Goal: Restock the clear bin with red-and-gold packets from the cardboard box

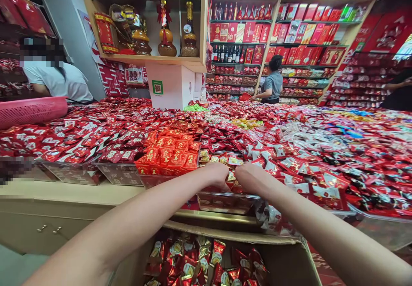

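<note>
My left hand [220, 175] and my right hand [247, 176] are close together over a clear plastic bin [225, 203] of wrapped candies. Both hands look curled, knuckles up, with the fingertips turned down and out of sight; whatever they hold is hidden. Small gold-and-red wrapped candies [232, 160] show just behind them. Below my forearms stands an open cardboard box [234, 233], with red-and-gold wrapped candies [189, 265] lying loose inside. Left of the bin are orange-red candy packets [165, 153]; to the right lie red-and-white packets [298, 166].
Candy bins fill the long counter [86, 194]. A pink basket [32, 111] rests at far left. A white pillar [165, 84] rises behind, under a display cabinet [151, 56]. One person [64, 78] is at the left, another [273, 82] stands near the back shelves.
</note>
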Motion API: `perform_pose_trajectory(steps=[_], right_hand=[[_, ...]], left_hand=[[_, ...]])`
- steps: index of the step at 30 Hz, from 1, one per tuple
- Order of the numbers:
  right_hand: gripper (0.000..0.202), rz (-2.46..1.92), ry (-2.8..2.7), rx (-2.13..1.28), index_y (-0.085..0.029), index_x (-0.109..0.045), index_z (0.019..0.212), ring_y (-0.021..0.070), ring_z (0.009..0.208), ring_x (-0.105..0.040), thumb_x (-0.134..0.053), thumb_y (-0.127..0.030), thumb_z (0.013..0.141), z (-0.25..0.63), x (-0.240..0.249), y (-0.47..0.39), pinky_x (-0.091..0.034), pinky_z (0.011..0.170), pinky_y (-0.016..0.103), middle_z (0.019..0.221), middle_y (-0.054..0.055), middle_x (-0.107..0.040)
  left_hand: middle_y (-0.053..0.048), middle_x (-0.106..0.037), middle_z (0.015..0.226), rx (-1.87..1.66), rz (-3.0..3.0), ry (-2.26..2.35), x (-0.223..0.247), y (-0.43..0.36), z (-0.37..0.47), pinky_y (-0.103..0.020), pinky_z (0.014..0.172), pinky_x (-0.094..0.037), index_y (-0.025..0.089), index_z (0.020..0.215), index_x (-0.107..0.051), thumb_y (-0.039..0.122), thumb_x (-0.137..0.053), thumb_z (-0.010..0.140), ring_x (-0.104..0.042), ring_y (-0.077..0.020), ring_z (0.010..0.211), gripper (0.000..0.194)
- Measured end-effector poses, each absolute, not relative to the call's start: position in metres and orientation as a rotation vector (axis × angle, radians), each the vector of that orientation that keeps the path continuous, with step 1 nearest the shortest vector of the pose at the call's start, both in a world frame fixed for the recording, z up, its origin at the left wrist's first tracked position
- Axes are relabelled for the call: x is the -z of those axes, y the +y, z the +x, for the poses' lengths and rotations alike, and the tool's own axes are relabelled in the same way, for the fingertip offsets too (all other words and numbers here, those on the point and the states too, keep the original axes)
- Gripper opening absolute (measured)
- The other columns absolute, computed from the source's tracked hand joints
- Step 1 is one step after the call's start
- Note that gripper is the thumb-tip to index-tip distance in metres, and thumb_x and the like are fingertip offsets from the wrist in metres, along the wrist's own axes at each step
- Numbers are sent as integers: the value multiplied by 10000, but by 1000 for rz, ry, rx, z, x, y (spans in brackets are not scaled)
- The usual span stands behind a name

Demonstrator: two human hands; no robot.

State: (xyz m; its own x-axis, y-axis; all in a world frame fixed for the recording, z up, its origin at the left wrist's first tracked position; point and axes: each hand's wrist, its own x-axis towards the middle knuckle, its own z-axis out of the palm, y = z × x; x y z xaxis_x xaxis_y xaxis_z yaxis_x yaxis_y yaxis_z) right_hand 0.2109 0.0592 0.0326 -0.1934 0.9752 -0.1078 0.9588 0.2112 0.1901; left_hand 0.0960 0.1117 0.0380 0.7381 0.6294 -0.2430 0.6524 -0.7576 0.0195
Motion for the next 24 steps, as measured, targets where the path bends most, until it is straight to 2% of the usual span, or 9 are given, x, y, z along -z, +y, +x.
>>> perform_pose_trajectory(steps=[3,5,8,12,19,24], right_hand=[[270,1836,2308,-228,-90,-676,849,328,920,-514,-418,-157,803,211,-28,53,-349,741,420,858,195,-656],[268,1830,2306,-260,-91,-683,820,327,922,-500,-424,-155,804,213,-22,53,-317,781,446,842,191,-660],[278,1816,2301,-281,-95,-688,798,311,926,-496,-412,-128,805,217,-14,56,-283,823,453,850,179,-666],[286,1778,2317,-292,-120,-687,790,289,914,-507,-402,-131,807,220,-10,59,-300,802,430,839,150,-673],[273,1754,2323,-347,-143,-683,804,267,951,-496,-410,-159,813,223,-20,60,-288,831,419,871,126,-671],[251,1794,2245,-341,-138,-685,827,276,932,-511,-437,-150,787,228,-29,63,-269,849,477,824,152,-675]], left_hand=[[-58,-689,850,274,2854,1006,-34,110,101,-319,719,-465,238,890,-671,448,-641,602,-614,-264,848,358],[-69,-681,864,240,2859,980,-28,108,105,-343,740,-460,228,914,-662,440,-619,636,-602,-279,881,352],[-74,-658,892,223,2839,958,-19,107,107,-373,761,-459,186,932,-637,417,-579,718,-593,-252,887,320],[-53,-607,976,228,2775,952,-12,107,105,-372,769,-471,160,983,-574,350,-524,812,-580,-181,881,260],[-58,-566,1057,128,2695,919,-5,116,102,-370,768,-481,158,1037,-541,290,-488,843,-566,-182,899,241],[-43,-593,971,166,2677,863,-2,121,98,-360,728,-492,124,996,-555,325,-504,830,-582,-184,846,265]])
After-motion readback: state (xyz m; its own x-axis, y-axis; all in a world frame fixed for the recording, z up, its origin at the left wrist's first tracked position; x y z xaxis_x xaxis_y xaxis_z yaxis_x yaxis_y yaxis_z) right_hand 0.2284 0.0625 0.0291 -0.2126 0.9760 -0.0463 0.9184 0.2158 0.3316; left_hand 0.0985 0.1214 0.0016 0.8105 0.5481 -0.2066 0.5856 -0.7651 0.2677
